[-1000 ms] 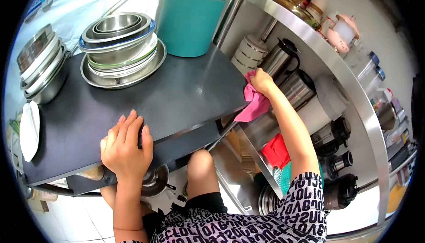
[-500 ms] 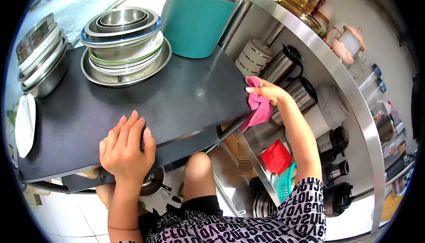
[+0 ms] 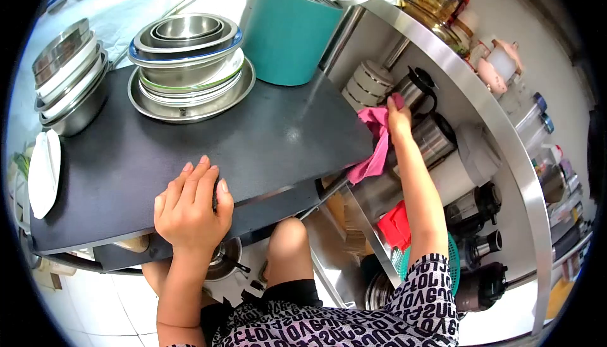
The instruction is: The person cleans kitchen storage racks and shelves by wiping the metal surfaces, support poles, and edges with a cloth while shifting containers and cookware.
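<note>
My left hand (image 3: 193, 211) lies on the dark tabletop (image 3: 265, 135) near its front edge, palm down with fingers stretched out; the surface under the palm is hidden. Beyond the table's right edge, my right hand (image 3: 398, 119) grips a pink cloth (image 3: 374, 141). The cloth hangs down along that edge, beside the metal shelf. Toward the back of the table stands a stack of steel bowls and plates (image 3: 190, 72) on a wide steel dish. Right of the stack is a teal utensil holder (image 3: 284, 37) with several utensils in it.
Another stack of bowls (image 3: 73, 78) and a white dish (image 3: 44, 173) line the table's left side. A curved steel shelf (image 3: 506, 126) rises at right, holding a flask (image 3: 414, 88), stacked containers (image 3: 367, 85) and a red packet (image 3: 395, 225). A pan (image 3: 224, 261) is beneath the table.
My right hand has moved outward, away from the table edge and slightly farther back, drawing the pink cloth with it. My left hand stays flat on the tabletop. The view has shifted slightly.
</note>
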The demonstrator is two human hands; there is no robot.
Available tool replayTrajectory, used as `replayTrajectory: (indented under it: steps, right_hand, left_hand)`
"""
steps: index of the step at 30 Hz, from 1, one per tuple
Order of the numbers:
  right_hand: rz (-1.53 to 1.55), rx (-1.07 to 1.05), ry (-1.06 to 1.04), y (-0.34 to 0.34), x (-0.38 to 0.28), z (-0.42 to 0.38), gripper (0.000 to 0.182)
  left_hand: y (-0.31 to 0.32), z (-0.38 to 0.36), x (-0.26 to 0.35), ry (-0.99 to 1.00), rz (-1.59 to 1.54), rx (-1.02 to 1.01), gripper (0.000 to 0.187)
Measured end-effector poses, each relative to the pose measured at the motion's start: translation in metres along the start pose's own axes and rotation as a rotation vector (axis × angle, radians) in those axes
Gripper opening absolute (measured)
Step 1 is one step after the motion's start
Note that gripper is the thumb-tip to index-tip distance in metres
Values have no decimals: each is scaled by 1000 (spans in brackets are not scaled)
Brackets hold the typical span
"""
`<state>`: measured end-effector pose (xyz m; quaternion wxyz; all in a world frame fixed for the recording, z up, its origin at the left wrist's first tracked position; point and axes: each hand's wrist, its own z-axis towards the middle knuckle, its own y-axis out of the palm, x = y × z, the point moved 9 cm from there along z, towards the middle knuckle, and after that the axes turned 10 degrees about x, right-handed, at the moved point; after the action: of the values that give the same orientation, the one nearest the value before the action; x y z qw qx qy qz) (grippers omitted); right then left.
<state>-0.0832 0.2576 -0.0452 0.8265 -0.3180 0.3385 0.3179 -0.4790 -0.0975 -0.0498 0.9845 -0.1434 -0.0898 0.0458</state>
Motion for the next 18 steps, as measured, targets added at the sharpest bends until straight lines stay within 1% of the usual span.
replayTrajectory:
  steps: [2,3,4,6,8,9,10,12,14,16,17,18]
  right_hand:
    - [-131,-54,-175,-11,-11,14,38]
    - [-150,-187,-190,-14,-39,-1,36]
    - [8,-404,-43,-7,-44,-18,35]
    - [19,-771,154,2,-54,-59,40]
    - [-181,-953,-192,11,-68,-88,44]
    - [-255,-851,-229,9,-78,-92,43]
    - [-255,-851,-223,13,-72,-91,43]
    - [-224,-771,-26,20,-46,-74,39]
    - [16,-823,324,28,-23,-73,30]
    - [90,-900,550,27,-4,-71,28]
    - [115,-872,615,25,5,-68,24]
    - [116,-871,615,25,10,-64,24]
  left_hand:
    - [1,-1,0,0,-2,-2,16]
    - [1,-1,0,-1,-8,-3,16]
    - [1,-1,0,-4,-1,-5,16]
    - [0,-1,0,-10,5,-8,16]
    - [1,-1,0,-46,-18,-38,14]
    - [1,0,0,-44,-21,-41,14]
    - [1,0,0,-40,-20,-39,13]
    - [1,0,1,-32,-21,-40,13]
    - [1,0,0,-28,-30,-43,14]
    - [1,0,1,-27,-26,-53,14]
    - [2,0,1,-32,-28,-63,14]
    - [2,0,1,-31,-29,-63,14]
